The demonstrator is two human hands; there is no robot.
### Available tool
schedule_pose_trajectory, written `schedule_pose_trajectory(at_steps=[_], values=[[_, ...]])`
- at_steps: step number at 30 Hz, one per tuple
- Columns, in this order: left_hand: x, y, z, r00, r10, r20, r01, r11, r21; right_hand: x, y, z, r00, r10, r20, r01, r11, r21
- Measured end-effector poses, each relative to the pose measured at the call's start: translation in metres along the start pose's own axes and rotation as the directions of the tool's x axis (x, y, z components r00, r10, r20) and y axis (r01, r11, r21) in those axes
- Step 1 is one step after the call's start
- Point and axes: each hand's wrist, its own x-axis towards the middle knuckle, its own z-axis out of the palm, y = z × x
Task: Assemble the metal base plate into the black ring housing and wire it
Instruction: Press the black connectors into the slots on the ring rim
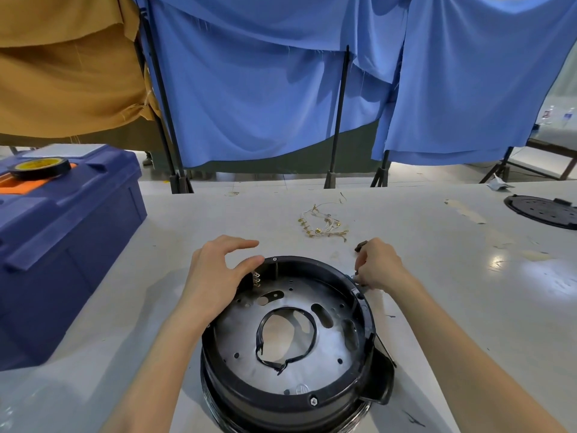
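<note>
Holds black ring (365, 310) on table (443, 285), open side up, tab (379, 384) pointing near right.
Spreads left hand (215, 276) wide on left rim; pinches small bit (352, 277) at right rim with right hand (379, 265); shows metal plate (324, 360) flat inside.

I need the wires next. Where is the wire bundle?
In the head view, the wire bundle lies on the table, slightly right of centre. It is beyond the ring housing and just past the right hand, touching neither.
</note>
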Motion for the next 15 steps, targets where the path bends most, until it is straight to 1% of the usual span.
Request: schedule_pose_trajectory(at_steps=[1, 2, 3, 4, 5, 6, 7, 8, 9, 11, 13, 15], values=[[0.0, 0.003, -0.001, 1.0, 0.019, -0.013, -0.019, 0.999, -0.028, -0.001, -0.001, -0.005, 0.999, -0.008, -0.05, 0.011, 0.999, 0.049], [0.0, 0.006, -0.001, 0.999, 0.033, -0.027, -0.035, 0.997, -0.062, -0.003, -0.005, -0.01, 0.992, -0.02, -0.128, 0.038, 0.99, 0.137], [0.0, 0.009, -0.001, 0.998, 0.042, -0.037, -0.045, 0.994, -0.1, -0.006, -0.01, -0.017, 0.976, -0.034, -0.214, 0.092, 0.96, 0.266], [0.0, 0.013, -0.001, 0.998, 0.04, -0.04, -0.045, 0.987, -0.154, -0.012, -0.018, -0.023, 0.961, -0.056, -0.27, 0.168, 0.895, 0.413], [0.001, 0.017, 0.001, 0.999, 0.028, -0.027, -0.033, 0.973, -0.229, -0.02, -0.029, -0.027, 0.958, -0.096, -0.269, 0.236, 0.796, 0.557], [0.001, 0.021, 0.004, 1.0, 0.011, 0.002, -0.01, 0.947, -0.32, -0.03, -0.042, -0.029, 0.963, -0.162, -0.215, 0.267, 0.676, 0.687], [0.001, 0.026, 0.007, 0.999, -0.006, 0.043, 0.023, 0.913, -0.406, -0.039, -0.054, -0.027, 0.96, -0.244, -0.137, 0.256, 0.573, 0.778], [0.001, 0.03, 0.009, 0.997, -0.017, 0.079, 0.053, 0.882, -0.468, -0.047, -0.065, -0.022, 0.946, -0.319, -0.06, 0.223, 0.504, 0.835], [0.001, 0.033, 0.01, 0.995, -0.015, 0.098, 0.062, 0.863, -0.502, -0.054, -0.075, -0.017, 0.928, -0.372, 0.012, 0.173, 0.459, 0.871], [0.0, 0.033, 0.008, 0.996, 0.013, 0.092, 0.041, 0.833, -0.552, -0.062, -0.087, -0.009, 0.903, -0.414, 0.11, 0.059, 0.376, 0.925], [-0.001, 0.031, 0.004, 0.997, 0.006, 0.081, 0.046, 0.779, -0.625, -0.061, -0.093, -0.004, 0.888, -0.431, 0.163, -0.018, 0.321, 0.947], [0.0, 0.029, 0.001, 0.996, -0.035, 0.08, 0.08, 0.743, -0.664, -0.061, -0.098, 0.002, 0.871, -0.45, 0.198, -0.067, 0.29, 0.955]])
